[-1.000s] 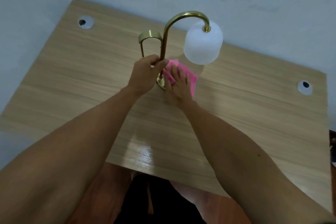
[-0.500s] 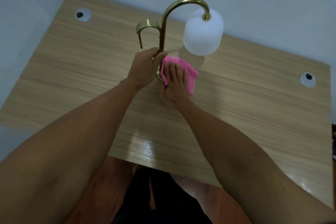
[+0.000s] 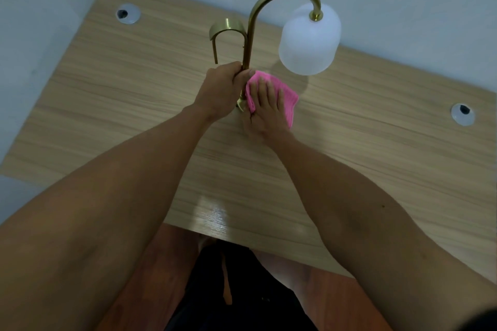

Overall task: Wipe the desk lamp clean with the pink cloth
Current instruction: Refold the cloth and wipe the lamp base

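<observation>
Closest to me are my two arms, reaching out over the desk (image 3: 113, 105) from its near edge. They meet in the middle of the desk, right at the foot of the lamp (image 3: 248, 43).

My right hand (image 3: 265, 113) lies flat on the cloth (image 3: 289, 101). The fingers are spread out and almost straight, so this hand is open and only presses down. It does not pinch the cloth. The pink cloth sits on the lamp's foot, just right of the pole, and it touches the pole there. I think I hold my hand flat so I can rub a big patch of the foot at once. Most of the foot is hidden under the cloth and my hands, so I cannot tell how clean it is.

My left hand (image 3: 220, 88) is curled tight around the low part of the gold pole. The thumb ends right beside the cloth. I think this grip keeps the lamp from sliding or tipping while the other hand rubs.

Farther back, the pole goes up, bends over to the right and holds the white shade (image 3: 309, 43) in the air above the desk. A small gold hook (image 3: 228, 28) sticks out to the left. Two round holes sit near the far corners. Behind it all is a plain wall.
</observation>
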Tool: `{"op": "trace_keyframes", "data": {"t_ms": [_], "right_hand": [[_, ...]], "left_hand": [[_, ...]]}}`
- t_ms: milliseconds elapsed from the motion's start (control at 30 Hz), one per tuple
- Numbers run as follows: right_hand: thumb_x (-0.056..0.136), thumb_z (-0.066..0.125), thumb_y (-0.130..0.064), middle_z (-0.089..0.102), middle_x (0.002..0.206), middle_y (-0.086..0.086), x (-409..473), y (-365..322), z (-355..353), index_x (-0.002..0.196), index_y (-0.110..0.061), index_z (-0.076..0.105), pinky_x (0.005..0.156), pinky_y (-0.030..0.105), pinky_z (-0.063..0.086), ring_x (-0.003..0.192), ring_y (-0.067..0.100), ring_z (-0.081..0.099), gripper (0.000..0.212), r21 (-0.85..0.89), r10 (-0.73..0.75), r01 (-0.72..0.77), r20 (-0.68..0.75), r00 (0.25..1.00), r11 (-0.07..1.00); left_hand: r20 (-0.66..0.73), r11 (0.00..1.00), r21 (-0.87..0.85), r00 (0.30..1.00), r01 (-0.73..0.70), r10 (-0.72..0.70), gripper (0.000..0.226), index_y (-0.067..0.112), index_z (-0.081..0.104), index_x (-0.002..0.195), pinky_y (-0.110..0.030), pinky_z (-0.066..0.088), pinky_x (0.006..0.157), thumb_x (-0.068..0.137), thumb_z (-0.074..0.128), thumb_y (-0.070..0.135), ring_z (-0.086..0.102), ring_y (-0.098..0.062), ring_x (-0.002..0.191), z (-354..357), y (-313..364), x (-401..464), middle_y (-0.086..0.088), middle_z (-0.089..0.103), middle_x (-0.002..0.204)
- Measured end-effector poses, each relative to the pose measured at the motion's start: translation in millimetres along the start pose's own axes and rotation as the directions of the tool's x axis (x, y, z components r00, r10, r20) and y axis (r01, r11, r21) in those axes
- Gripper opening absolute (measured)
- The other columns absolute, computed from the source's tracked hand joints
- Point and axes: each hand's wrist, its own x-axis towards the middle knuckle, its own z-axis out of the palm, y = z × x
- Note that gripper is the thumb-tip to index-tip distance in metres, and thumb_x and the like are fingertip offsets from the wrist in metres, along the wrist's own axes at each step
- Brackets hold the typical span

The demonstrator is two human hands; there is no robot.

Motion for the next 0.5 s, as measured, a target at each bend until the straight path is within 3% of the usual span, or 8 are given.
{"op": "trace_keyframes", "data": {"t_ms": [133,200,267,400,500], "right_hand": [[0.109,0.025,-0.047,0.004,0.175,0.018,-2.2,1.0,0.4,0.167,-0.009,0.007,0.128,0.056,-0.007,0.162,0.037,0.002,0.071,-0.008,-0.056,0.056,-0.038,0.998,0.998],[0.107,0.035,-0.04,0.012,0.173,0.022,-19.5,11.1,5.0,0.165,-0.006,0.016,0.127,0.058,-0.001,0.161,0.04,0.011,0.07,-0.003,-0.153,0.153,-0.06,0.986,0.988],[0.106,0.043,-0.033,0.013,0.173,0.022,-26.8,22.0,4.3,0.165,-0.005,0.017,0.128,0.058,0.0,0.161,0.04,0.012,0.07,0.013,-0.177,0.178,-0.051,0.983,0.984],[0.1,0.008,-0.054,0.0,0.175,0.018,-4.5,9.2,-8.6,0.166,-0.01,0.004,0.126,0.051,-0.013,0.162,0.036,-0.003,0.08,0.068,-0.031,0.03,0.011,0.999,0.997],[0.101,0.008,-0.055,0.006,0.175,0.017,1.0,3.1,-11.1,0.167,-0.011,0.01,0.127,0.054,-0.009,0.162,0.037,0.002,0.079,0.031,-0.047,0.046,0.008,0.999,0.998]], "left_hand": [[0.003,1.0,-0.003,1.0,-0.014,0.014,0.039,0.005,0.072,0.099,-0.014,0.047,0.062,0.108,0.053,0.037,0.071,-0.027,0.081,0.5,1.0,0.9,-0.012,0.075,0.087],[0.004,1.0,0.006,1.0,-0.017,0.017,0.038,0.003,0.071,0.098,-0.009,0.043,0.059,0.108,0.052,0.034,0.069,-0.029,0.079,0.2,1.8,0.0,-0.014,0.073,0.085],[0.005,1.0,0.01,1.0,-0.021,0.021,0.037,0.003,0.07,0.098,-0.011,0.043,0.059,0.108,0.052,0.034,0.069,-0.03,0.079,-0.4,2.0,0.1,-0.016,0.073,0.085],[0.014,1.0,0.016,1.0,-0.012,0.012,0.038,0.003,0.071,0.101,-0.013,0.047,0.062,0.108,0.052,0.036,0.071,-0.029,0.081,-0.8,-0.8,1.4,-0.015,0.075,0.087],[0.028,1.0,0.011,1.0,-0.005,0.004,0.039,0.005,0.072,0.103,-0.019,0.051,0.066,0.108,0.052,0.037,0.072,-0.029,0.084,-0.7,-1.3,2.1,-0.013,0.076,0.09]]}}
